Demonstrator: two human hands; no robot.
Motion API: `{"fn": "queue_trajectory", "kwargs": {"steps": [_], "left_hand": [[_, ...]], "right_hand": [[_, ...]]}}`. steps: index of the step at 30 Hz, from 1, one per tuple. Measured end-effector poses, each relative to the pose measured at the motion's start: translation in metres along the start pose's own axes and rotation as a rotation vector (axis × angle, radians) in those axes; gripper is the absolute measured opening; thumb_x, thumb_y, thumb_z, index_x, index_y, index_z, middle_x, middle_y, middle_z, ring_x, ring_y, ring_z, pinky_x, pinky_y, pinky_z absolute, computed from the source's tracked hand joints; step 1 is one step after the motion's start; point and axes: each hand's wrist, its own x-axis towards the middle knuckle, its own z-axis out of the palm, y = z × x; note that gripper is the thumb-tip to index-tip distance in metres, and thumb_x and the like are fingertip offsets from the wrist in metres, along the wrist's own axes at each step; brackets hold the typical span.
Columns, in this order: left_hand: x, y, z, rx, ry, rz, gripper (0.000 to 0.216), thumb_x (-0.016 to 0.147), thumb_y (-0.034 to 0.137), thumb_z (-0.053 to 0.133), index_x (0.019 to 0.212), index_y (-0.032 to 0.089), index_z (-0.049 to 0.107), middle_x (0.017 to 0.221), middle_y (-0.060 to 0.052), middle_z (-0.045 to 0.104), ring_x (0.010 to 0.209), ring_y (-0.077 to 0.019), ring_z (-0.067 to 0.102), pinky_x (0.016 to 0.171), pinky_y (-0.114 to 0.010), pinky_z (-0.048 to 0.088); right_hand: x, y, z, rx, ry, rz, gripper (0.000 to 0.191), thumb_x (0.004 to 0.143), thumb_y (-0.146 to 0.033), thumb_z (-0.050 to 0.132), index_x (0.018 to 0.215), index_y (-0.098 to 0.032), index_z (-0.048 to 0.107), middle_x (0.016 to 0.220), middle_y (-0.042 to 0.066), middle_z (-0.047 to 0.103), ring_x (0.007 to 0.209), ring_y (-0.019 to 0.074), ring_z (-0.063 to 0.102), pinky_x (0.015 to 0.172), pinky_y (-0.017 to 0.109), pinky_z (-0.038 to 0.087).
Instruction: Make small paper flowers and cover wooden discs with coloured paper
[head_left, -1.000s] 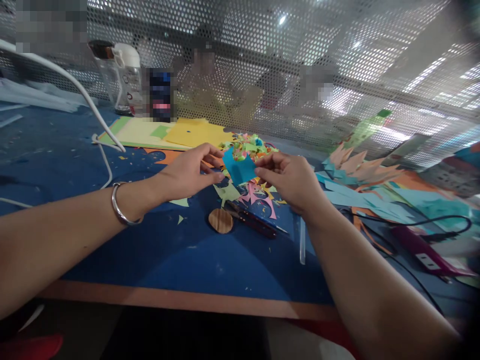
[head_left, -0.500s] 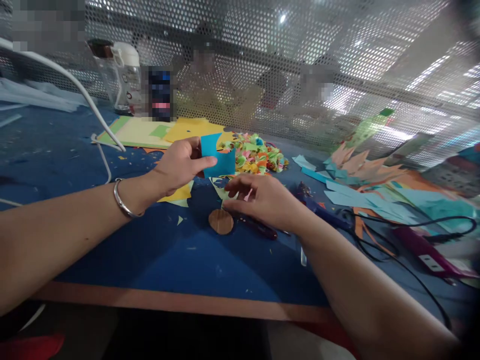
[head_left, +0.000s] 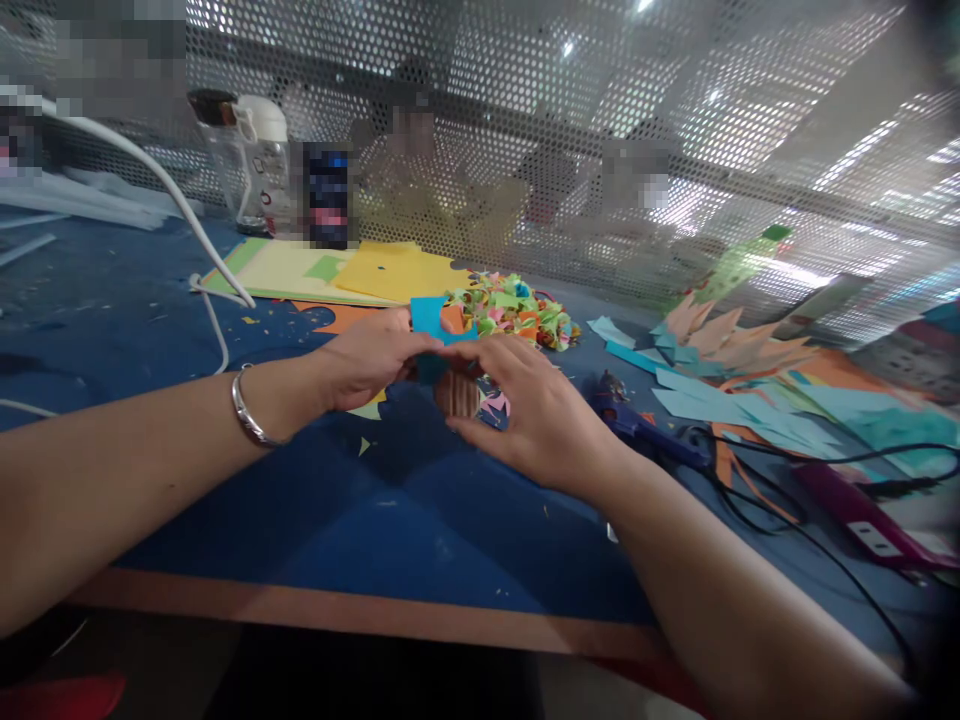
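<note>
Between the thumb and fingers of my left hand [head_left: 375,358] is a piece of blue paper [head_left: 429,314] with a curved notch cut from its upper edge. My right hand [head_left: 529,405] has its thumb below and fingers above a round brown cardboard disc [head_left: 457,396], which is tilted and shows a striped face. The disc is right up against the lower part of the blue paper, and my right fingertips meet the paper's lower edge. Behind both hands lies a heap of small colourful paper scraps [head_left: 517,308]. The fingers of each hand partly hide the paper and disc.
Yellow paper sheets [head_left: 401,272] lie at the back, near two bottles [head_left: 266,165]. To the right are a blue glue gun [head_left: 652,432] with a black cable, a purple power strip [head_left: 862,515] and light-blue paper strips [head_left: 742,410]. A perforated metal screen [head_left: 480,150] stands behind the table.
My right hand has picked the cardboard disc up off the table and raised it to the blue paper. My left hand has lowered the paper slightly towards it.
</note>
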Motion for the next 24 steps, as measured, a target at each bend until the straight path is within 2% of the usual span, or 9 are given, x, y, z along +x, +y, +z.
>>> {"fn": "queue_trajectory", "kwargs": {"steps": [3,7,9,13,19,24], "left_hand": [[-0.001,-0.002,0.002,-0.051,-0.074,-0.124,0.008,0.079,0.013,0.057,0.074,0.015,0.064,0.071,-0.001,0.064,0.064,-0.0113,0.054,0.061,-0.025,0.041],[0.003,-0.008,-0.001,-0.143,-0.013,-0.265,0.013,0.082,0.019,0.056,0.072,0.016,0.064,0.071,-0.005,0.066,0.065,-0.0141,0.058,0.061,-0.027,0.046],[0.004,-0.010,-0.003,-0.174,-0.005,-0.292,0.014,0.081,0.021,0.056,0.070,0.016,0.063,0.071,-0.006,0.067,0.065,-0.0146,0.059,0.062,-0.028,0.047],[0.001,-0.009,-0.001,-0.197,-0.081,-0.307,0.014,0.080,0.019,0.054,0.070,0.015,0.063,0.069,-0.005,0.066,0.067,-0.0145,0.060,0.062,-0.026,0.047],[-0.008,-0.003,0.005,-0.055,-0.181,-0.187,0.009,0.069,0.009,0.064,0.075,0.015,0.064,0.070,0.000,0.064,0.068,-0.0115,0.058,0.062,-0.023,0.044],[-0.007,-0.007,0.002,0.098,-0.270,0.006,0.014,0.070,0.009,0.063,0.082,0.015,0.067,0.080,-0.002,0.069,0.085,-0.0158,0.063,0.082,-0.029,0.048]], "right_hand": [[0.002,0.005,0.000,-0.039,0.052,0.010,0.048,0.078,-0.012,0.066,0.124,-0.016,0.055,0.110,0.013,0.064,0.106,0.0299,0.057,0.094,0.047,0.047],[0.002,0.008,0.001,-0.037,0.044,-0.013,0.050,0.078,-0.012,0.065,0.127,-0.012,0.053,0.109,0.014,0.064,0.105,0.0302,0.057,0.094,0.047,0.047],[0.002,0.008,0.002,-0.034,0.039,-0.011,0.051,0.078,-0.011,0.065,0.128,-0.012,0.053,0.110,0.014,0.064,0.105,0.0302,0.057,0.095,0.047,0.047],[0.001,0.006,0.003,-0.037,0.030,0.008,0.054,0.076,-0.009,0.065,0.128,-0.014,0.053,0.110,0.014,0.063,0.106,0.0299,0.057,0.095,0.046,0.047],[0.001,0.006,0.003,-0.038,0.043,-0.001,0.055,0.074,-0.008,0.065,0.127,-0.014,0.053,0.110,0.013,0.064,0.106,0.0292,0.058,0.095,0.046,0.047],[0.001,0.008,0.000,-0.014,0.064,0.029,0.049,0.080,-0.016,0.066,0.127,-0.019,0.052,0.116,0.013,0.063,0.113,0.0301,0.056,0.097,0.048,0.046]]}}
